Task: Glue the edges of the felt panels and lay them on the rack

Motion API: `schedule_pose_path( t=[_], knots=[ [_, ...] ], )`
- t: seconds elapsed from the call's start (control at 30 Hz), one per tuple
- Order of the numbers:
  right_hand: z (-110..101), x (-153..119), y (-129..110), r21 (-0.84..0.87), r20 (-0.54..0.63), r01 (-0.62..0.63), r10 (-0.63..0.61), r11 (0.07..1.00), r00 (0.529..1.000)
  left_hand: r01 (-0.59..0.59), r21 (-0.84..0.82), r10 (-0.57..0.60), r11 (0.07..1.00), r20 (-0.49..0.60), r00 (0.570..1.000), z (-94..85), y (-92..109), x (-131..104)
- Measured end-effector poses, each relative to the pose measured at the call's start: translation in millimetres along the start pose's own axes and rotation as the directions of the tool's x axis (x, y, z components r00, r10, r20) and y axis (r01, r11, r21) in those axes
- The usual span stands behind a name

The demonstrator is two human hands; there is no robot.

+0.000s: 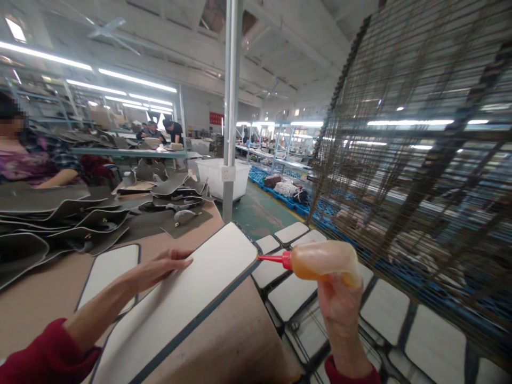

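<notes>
My left hand (170, 266) is closed on the upper left edge of a long white panel (192, 288) with rounded corners and a dark rim. The panel is tilted up over the table. In my right hand (340, 304) is a squeeze bottle (320, 258) of amber liquid, lying nearly sideways, with a red nozzle pointing left. The nozzle's tip touches or nearly touches the panel's right corner. Another white panel (106, 272) rests on the table behind my left forearm.
Grey-brown sheet pieces (100, 213) are heaped on the tan tabletop (160, 245), with a person (40, 149) behind them at left. Several white panels (384, 309) lie on a rack below right. A tall wire rack (400, 133) stands at right; a metal post (230, 106) rises ahead.
</notes>
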State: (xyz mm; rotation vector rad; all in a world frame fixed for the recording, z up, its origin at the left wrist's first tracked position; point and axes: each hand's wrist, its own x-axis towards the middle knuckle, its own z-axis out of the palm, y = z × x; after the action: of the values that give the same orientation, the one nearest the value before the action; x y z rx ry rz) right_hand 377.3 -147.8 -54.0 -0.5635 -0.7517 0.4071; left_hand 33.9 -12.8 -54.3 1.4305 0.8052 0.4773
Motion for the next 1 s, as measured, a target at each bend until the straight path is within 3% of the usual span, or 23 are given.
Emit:
schedule_pose_path(
  t=[0.13,0.33,0.8,1.0],
  knots=[
    [2,1,0,0.002,0.046,-0.005,0.005,1.0,0.999,-0.006,-0.008,0.006,1.0,-0.007,1.0,2.9,-5,1],
    [4,5,3,0.017,-0.018,-0.029,0.029,0.999,0.999,-0.013,-0.048,0.013,0.999,-0.005,1.0,4.9,-8,-1],
    [3,3,9,0.023,-0.001,-0.035,0.035,0.999,0.999,0.016,-0.128,-0.022,0.992,-0.046,0.999,18.6,-11,-4],
    [0,10,11,0.032,-0.074,0.009,-0.007,0.999,0.997,0.047,-0.112,-0.066,0.993,-0.168,0.984,24.2,-10,-9]
  ],
)
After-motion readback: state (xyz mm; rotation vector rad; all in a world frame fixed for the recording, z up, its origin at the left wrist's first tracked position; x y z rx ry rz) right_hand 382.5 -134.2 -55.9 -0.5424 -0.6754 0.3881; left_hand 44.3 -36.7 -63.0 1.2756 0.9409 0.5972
